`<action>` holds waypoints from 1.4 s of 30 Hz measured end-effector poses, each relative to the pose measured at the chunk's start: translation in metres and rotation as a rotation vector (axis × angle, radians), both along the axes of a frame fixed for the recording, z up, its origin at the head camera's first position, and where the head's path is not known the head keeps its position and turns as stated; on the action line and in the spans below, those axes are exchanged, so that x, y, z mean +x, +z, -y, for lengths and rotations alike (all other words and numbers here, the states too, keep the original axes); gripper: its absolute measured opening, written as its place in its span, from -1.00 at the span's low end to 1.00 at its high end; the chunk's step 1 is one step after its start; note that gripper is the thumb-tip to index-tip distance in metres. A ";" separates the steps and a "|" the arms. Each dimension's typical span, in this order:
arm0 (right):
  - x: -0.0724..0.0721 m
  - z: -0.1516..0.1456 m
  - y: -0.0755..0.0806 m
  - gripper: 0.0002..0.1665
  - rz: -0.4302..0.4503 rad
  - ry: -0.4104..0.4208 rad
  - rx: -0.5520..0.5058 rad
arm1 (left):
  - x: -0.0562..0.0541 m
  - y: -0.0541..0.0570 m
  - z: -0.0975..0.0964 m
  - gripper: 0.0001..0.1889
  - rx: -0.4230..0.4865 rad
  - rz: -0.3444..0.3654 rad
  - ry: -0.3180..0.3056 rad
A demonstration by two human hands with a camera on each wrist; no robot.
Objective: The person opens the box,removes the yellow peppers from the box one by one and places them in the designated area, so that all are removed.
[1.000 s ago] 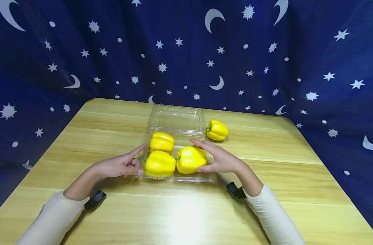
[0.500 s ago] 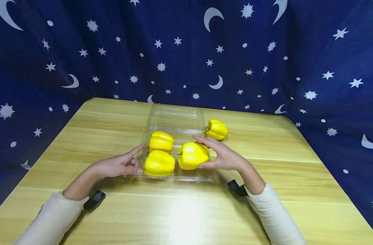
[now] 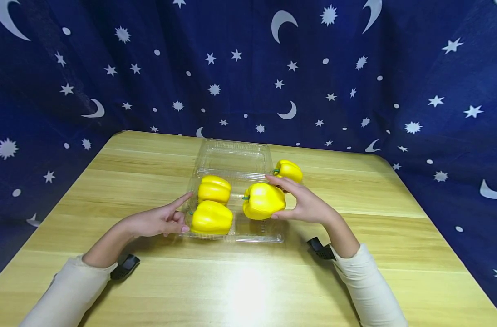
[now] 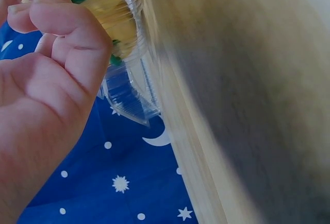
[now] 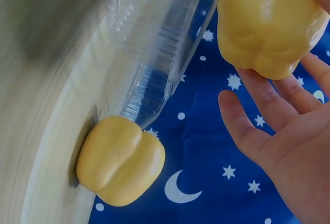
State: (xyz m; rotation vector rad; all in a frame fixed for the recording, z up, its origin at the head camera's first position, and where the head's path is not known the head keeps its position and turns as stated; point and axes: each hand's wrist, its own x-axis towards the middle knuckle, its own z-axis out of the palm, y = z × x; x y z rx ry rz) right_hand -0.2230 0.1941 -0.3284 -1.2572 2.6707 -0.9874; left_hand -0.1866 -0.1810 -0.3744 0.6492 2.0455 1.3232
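My right hand (image 3: 307,202) grips a yellow bell pepper (image 3: 264,200) between thumb and fingers, above the right half of a clear plastic clamshell container (image 3: 248,237). In the right wrist view this pepper (image 5: 270,23) hangs at the top, its lobed end toward the fingers. Two more yellow peppers, a rear one (image 3: 214,189) and a front one (image 3: 212,218), lie in the container's left half. At its left front corner my left hand (image 3: 160,220) holds the rim, thumb on the corner and index finger stretched along the side. Its other fingers (image 4: 77,33) are curled.
Another yellow pepper (image 3: 289,170) lies on the wooden table (image 3: 354,218) right of the container, partly behind the right hand. The open lid (image 3: 236,156) lies flat toward the back. A dark blue curtain (image 3: 248,68) hangs behind the table.
My right hand has lifted its pepper from beside the front one and carried it up and to the right. The left hand stays at the container's corner.
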 end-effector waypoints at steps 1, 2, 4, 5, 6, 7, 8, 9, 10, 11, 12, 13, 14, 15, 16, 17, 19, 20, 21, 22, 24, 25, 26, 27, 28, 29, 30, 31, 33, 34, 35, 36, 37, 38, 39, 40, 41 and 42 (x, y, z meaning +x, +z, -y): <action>0.000 0.000 0.000 -0.02 0.003 -0.002 -0.005 | 0.000 0.000 0.000 -0.04 0.002 0.002 -0.002; 0.000 -0.001 0.001 -0.02 0.004 -0.002 -0.009 | 0.000 0.000 0.000 -0.04 0.005 0.002 -0.004; -0.001 -0.002 0.002 -0.03 0.007 -0.003 -0.016 | 0.000 0.000 0.000 -0.04 0.009 0.001 -0.009; -0.001 -0.003 0.002 -0.03 0.007 -0.005 -0.018 | 0.000 0.000 0.000 -0.04 0.010 0.000 -0.011; -0.001 -0.003 0.002 -0.03 0.006 -0.007 -0.020 | 0.000 0.000 0.000 -0.04 0.011 -0.001 -0.013; -0.002 -0.004 0.003 -0.03 0.003 -0.011 -0.019 | 0.000 0.000 0.000 -0.04 0.012 -0.003 -0.015; -0.002 -0.006 0.003 -0.03 0.003 -0.013 -0.020 | 0.000 0.000 0.000 -0.04 0.012 -0.007 -0.017; -0.002 -0.007 0.004 -0.03 0.004 -0.020 -0.020 | 0.000 0.000 0.000 -0.04 0.011 -0.008 -0.018; -0.003 -0.009 0.004 -0.03 0.004 -0.030 -0.016 | 0.000 0.000 0.000 -0.04 0.012 -0.010 -0.019; -0.004 -0.010 0.005 -0.03 0.002 -0.039 -0.013 | 0.000 0.000 0.000 -0.04 0.012 -0.012 -0.020; -0.004 -0.012 0.006 -0.04 0.001 -0.046 -0.011 | 0.000 0.000 0.000 -0.05 0.012 -0.012 -0.020; -0.005 -0.014 0.006 -0.04 0.002 -0.054 -0.012 | 0.000 0.000 0.000 -0.05 0.012 -0.013 -0.020; -0.006 -0.016 0.007 -0.04 0.004 -0.063 -0.014 | 0.000 0.000 0.000 -0.05 0.012 -0.013 -0.019; -0.007 -0.018 0.008 -0.05 0.007 -0.075 -0.017 | 0.000 0.000 0.000 -0.05 0.011 -0.013 -0.017; -0.008 -0.020 0.008 -0.05 0.012 -0.086 -0.022 | 0.000 0.000 0.000 -0.05 0.011 -0.014 -0.015; -0.009 -0.022 0.008 -0.05 0.017 -0.096 -0.028 | 0.000 0.000 0.000 -0.05 0.010 -0.014 -0.013; -0.012 -0.027 0.008 -0.05 0.032 -0.121 -0.037 | 0.000 0.000 0.000 -0.05 0.006 -0.018 -0.009; -0.013 -0.030 0.008 -0.05 0.039 -0.133 -0.039 | 0.000 0.000 0.000 -0.05 0.004 -0.020 -0.008; -0.015 -0.032 0.008 -0.05 0.049 -0.145 -0.042 | 0.001 0.000 0.000 -0.05 0.004 -0.023 -0.007; -0.016 -0.035 0.008 -0.04 0.056 -0.155 -0.044 | 0.001 0.000 0.000 -0.05 0.004 -0.025 -0.007; -0.020 -0.040 0.007 -0.04 0.069 -0.175 -0.050 | 0.001 0.000 0.000 -0.05 0.003 -0.026 -0.006; -0.021 -0.043 0.006 -0.04 0.076 -0.183 -0.053 | 0.001 0.000 0.000 -0.05 0.004 -0.026 -0.006; -0.022 -0.045 0.006 -0.03 0.084 -0.192 -0.057 | 0.000 0.000 0.000 -0.05 0.006 -0.023 -0.007; -0.023 -0.047 0.006 -0.03 0.090 -0.201 -0.060 | 0.000 0.000 0.000 -0.05 0.008 -0.020 -0.008; -0.024 -0.050 0.006 -0.04 0.095 -0.210 -0.061 | 0.000 0.000 0.000 -0.05 0.009 -0.018 -0.008; -0.025 -0.053 0.006 -0.04 0.100 -0.222 -0.058 | 0.000 0.000 0.000 -0.05 0.009 -0.017 -0.007; -0.026 -0.055 0.006 -0.05 0.105 -0.232 -0.054 | 0.000 0.000 0.000 -0.05 0.009 -0.015 -0.006; -0.026 -0.058 0.006 -0.05 0.110 -0.242 -0.051 | 0.000 0.000 0.000 -0.05 0.008 -0.015 -0.006; -0.028 -0.063 0.006 -0.07 0.117 -0.263 -0.049 | 0.000 0.000 0.000 -0.05 0.006 -0.015 -0.003; -0.029 -0.066 0.006 -0.07 0.122 -0.275 -0.050 | 0.000 0.000 0.000 -0.05 0.004 -0.017 -0.003; -0.029 -0.070 0.007 -0.08 0.127 -0.286 -0.053 | 0.000 0.000 -0.001 -0.05 0.003 -0.019 -0.003; -0.029 -0.073 0.007 -0.08 0.133 -0.298 -0.058 | 0.000 0.000 -0.001 -0.05 0.002 -0.021 -0.004; -0.030 -0.076 0.008 -0.08 0.138 -0.308 -0.061 | -0.001 0.000 -0.001 -0.05 0.002 -0.023 -0.005; -0.030 -0.079 0.008 -0.09 0.145 -0.319 -0.065 | -0.001 0.000 -0.001 -0.05 0.003 -0.024 -0.006; -0.031 -0.082 0.009 -0.09 0.148 -0.330 -0.068 | 0.000 0.000 -0.001 -0.05 0.003 -0.026 -0.008; -0.032 -0.085 0.009 -0.09 0.153 -0.340 -0.069 | 0.000 0.000 -0.001 -0.05 0.005 -0.024 -0.010; -0.032 -0.089 0.009 -0.09 0.154 -0.349 -0.068 | 0.000 0.000 -0.001 -0.05 0.008 -0.021 -0.012; -0.033 -0.092 0.008 -0.09 0.157 -0.356 -0.070 | 0.000 0.000 -0.001 -0.05 0.011 -0.018 -0.013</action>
